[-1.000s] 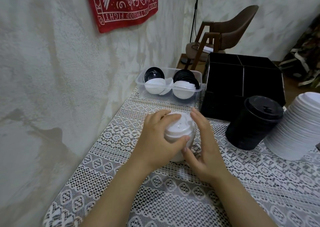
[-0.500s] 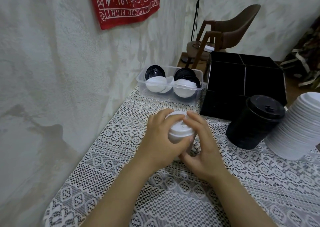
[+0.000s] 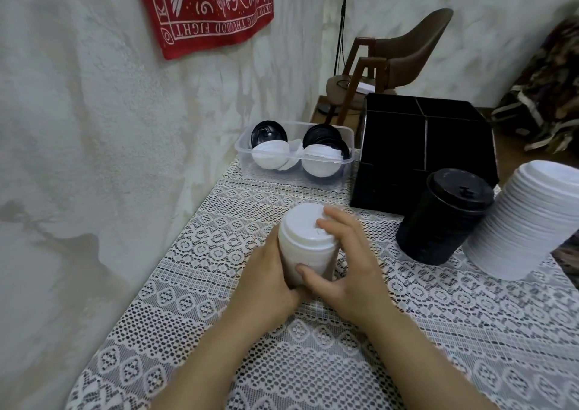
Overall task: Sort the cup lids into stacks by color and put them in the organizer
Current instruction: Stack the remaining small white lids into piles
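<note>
Ok so the short stack of white lids (image 3: 305, 246) sits upright on the lace-covered tabletop (image 3: 200, 287), in front of the black organizer (image 3: 423, 146) near its left corner. The left hand (image 3: 266, 281) is wrapped round its left side, and the right hand (image 3: 347, 265) has its thumb on the front wall and fingertips on the top lid, so both grips are curled onto that stack. Right in front of the organizer there's a black lid stack (image 3: 445, 218) with a taller white lid stack (image 3: 526, 221) just beside it, and left of the organizer a clear plastic bin (image 3: 346, 165) holds loose black and white lids (image 3: 269, 156).
</note>
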The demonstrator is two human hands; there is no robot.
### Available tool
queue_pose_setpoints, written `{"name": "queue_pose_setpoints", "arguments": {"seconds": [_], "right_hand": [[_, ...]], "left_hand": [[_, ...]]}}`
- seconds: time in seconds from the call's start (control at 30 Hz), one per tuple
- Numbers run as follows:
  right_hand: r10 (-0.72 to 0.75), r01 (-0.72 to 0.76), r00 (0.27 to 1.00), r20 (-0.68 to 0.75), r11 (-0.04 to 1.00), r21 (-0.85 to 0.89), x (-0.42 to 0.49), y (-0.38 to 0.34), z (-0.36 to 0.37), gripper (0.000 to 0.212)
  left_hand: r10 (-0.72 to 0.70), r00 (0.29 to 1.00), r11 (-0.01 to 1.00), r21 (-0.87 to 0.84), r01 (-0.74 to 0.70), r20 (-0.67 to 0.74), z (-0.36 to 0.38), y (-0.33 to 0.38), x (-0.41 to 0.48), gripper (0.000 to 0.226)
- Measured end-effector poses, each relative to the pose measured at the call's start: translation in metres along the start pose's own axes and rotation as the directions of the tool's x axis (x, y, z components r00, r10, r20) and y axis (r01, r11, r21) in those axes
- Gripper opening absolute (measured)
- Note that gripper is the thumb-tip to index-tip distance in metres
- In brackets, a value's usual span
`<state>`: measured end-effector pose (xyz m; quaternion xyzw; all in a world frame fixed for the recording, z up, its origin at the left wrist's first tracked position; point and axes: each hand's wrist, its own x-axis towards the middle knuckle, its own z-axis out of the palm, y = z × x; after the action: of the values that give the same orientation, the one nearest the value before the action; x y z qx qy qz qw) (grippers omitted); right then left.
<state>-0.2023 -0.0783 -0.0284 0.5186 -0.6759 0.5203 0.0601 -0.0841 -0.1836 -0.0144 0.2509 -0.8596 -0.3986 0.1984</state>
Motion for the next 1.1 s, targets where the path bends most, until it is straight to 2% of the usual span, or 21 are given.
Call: {"name": "queue_pose_setpoints", "arguments": {"seconds": [0.1,0.23,0.4,0.63,0.8,1.1], "right_hand": [[-0.005,0.006,1.0,0.03,1.0,-0.029,0.0,-0.001,0.0,0.067],[-0.011,0.012,1.0,0.012,0.998,-0.056,0.002,0.0,-0.001,0.066],[-0.002,-0.011,0.993,-0.116,0.994,-0.113,0.009,0.005,-0.016,0.062],[0.056,-0.094,0.972,-0.227,0.982,-0.163,0.014,0.026,-0.035,0.065],[0.13,-0.162,0.973,-0.193,0.974,-0.161,0.016,0.038,-0.037,0.078],[0.205,-0.221,0.969,-0.134,0.968,-0.116,0.018,0.04,-0.037,0.077]], "left_hand": [[0.003,0.999,1.0,-0.006,-0.003,-0.035,0.002,0.003,0.001,0.088],[-0.042,0.999,0.997,-0.058,0.041,-0.012,0.002,0.008,0.007,0.086],[-0.013,0.999,0.994,-0.106,0.018,0.045,0.009,0.03,0.029,0.079],[0.018,0.988,0.994,-0.111,-0.001,0.154,0.037,0.047,0.065,0.084],[0.0,0.98,0.996,-0.084,0.017,0.199,0.045,0.052,0.08,0.082],[-0.016,0.968,0.994,-0.104,0.044,0.252,0.048,0.048,0.087,0.087]]}}
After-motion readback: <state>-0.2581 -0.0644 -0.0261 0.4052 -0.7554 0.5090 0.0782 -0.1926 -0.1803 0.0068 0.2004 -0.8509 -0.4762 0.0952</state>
